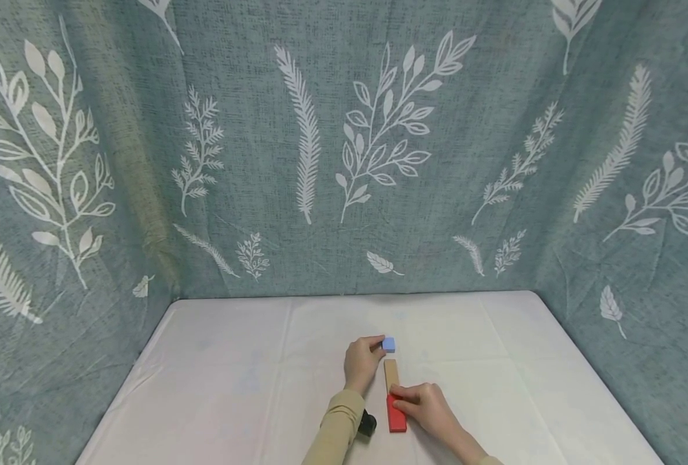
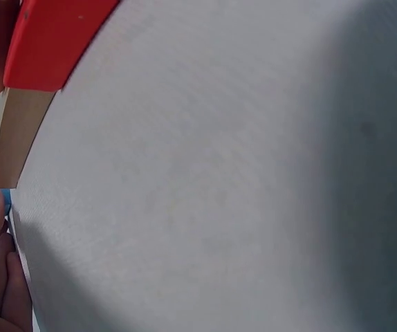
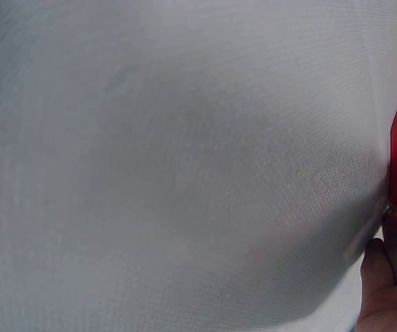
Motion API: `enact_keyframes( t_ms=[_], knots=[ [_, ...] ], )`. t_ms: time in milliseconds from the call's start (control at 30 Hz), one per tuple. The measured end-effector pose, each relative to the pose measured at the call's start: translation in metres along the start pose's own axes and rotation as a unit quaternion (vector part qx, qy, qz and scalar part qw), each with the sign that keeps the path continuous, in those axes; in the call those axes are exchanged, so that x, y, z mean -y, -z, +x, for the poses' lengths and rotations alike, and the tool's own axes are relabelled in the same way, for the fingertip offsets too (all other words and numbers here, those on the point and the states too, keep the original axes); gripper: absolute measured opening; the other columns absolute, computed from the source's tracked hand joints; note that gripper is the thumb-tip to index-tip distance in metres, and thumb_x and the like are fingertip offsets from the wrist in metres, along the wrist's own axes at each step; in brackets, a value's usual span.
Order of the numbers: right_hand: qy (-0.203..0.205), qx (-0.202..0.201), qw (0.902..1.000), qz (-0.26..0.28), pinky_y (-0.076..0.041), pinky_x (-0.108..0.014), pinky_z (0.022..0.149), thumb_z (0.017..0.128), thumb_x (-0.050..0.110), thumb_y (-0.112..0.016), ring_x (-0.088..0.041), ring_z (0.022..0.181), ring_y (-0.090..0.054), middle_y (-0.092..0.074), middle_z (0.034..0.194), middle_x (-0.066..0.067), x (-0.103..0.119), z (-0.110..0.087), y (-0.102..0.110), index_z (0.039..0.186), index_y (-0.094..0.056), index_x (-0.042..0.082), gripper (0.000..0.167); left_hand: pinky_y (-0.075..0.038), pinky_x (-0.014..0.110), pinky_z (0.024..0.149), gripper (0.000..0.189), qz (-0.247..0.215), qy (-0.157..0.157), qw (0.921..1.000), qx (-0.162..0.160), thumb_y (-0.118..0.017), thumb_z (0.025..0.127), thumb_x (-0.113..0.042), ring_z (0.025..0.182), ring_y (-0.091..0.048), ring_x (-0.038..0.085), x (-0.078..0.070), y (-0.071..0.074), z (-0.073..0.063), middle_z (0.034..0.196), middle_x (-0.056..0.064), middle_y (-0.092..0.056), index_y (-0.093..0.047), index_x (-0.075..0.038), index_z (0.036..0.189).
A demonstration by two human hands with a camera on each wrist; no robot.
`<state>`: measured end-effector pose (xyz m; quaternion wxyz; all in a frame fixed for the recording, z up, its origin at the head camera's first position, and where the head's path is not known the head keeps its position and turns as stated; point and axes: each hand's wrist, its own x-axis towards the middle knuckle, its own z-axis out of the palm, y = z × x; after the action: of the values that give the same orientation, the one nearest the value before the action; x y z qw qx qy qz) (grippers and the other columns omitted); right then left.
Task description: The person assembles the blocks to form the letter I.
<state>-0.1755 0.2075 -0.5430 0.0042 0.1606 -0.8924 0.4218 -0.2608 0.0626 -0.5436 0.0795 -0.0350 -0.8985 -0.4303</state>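
A small blue block point(image 1: 389, 345) is pinched between the thumb and fingers of my left hand point(image 1: 361, 363), at the far end of a row. A narrow tan wooden block point(image 1: 391, 374) lies nearer to me, with a small gap between it and the blue one. Adjoining its near end is a red block point(image 1: 397, 421). My right hand point(image 1: 427, 405) pinches that red block near its far end, coming from the right. In the left wrist view, the red block point(image 2: 57, 45) meets the wooden block point(image 2: 20, 135), and the blue block point(image 2: 6, 199) is mostly hidden.
All the blocks are on a white cloth-covered table point(image 1: 233, 374). A green-grey leaf-patterned curtain point(image 1: 332, 258) closes off the back and both sides. A black wrist camera point(image 1: 367, 423) sits beside the left sleeve, just left of the red block.
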Motion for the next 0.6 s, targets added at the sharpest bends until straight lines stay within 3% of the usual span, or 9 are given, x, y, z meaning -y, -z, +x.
enact_keyframes(
  t_ms=[233, 467, 600],
  knots=[
    [-0.005, 0.006, 1.0, 0.006, -0.059, -0.027, 0.079, 0.082, 0.009, -0.072, -0.027, 0.101, -0.068, -0.071, 0.105, -0.012, 0.0016, 0.001, 0.0011, 0.107, -0.071, -0.001, 0.027, -0.056, 0.038, 0.077, 0.027, -0.012, 0.002, 0.9999, 0.002, -0.075, 0.077, -0.011, 0.096, -0.069, 0.025, 0.0005, 0.0005, 0.0006, 0.102, 0.007, -0.074, -0.075, -0.014, 0.104],
    [-0.003, 0.005, 1.0, 0.004, -0.059, -0.026, 0.078, 0.082, 0.008, -0.072, -0.027, 0.1, -0.068, -0.071, 0.105, -0.012, 0.0012, 0.0011, 0.0011, 0.107, -0.071, -0.001, 0.027, -0.056, 0.036, 0.072, 0.027, -0.004, -0.023, 0.9996, -0.018, -0.075, 0.075, -0.008, 0.09, -0.07, 0.025, -0.004, 0.005, -0.0035, 0.098, 0.007, -0.074, -0.075, -0.015, 0.102],
    [-0.002, 0.004, 1.0, 0.004, -0.059, -0.026, 0.078, 0.081, 0.008, -0.072, -0.026, 0.101, -0.068, -0.072, 0.105, -0.012, 0.0005, 0.0002, 0.0008, 0.107, -0.071, -0.001, 0.027, -0.056, 0.04, 0.078, 0.028, -0.015, 0.0, 0.9999, 0.0, -0.074, 0.077, -0.009, 0.096, -0.069, 0.026, -0.0036, 0.0037, -0.0028, 0.103, 0.007, -0.074, -0.074, -0.014, 0.105]
  ],
)
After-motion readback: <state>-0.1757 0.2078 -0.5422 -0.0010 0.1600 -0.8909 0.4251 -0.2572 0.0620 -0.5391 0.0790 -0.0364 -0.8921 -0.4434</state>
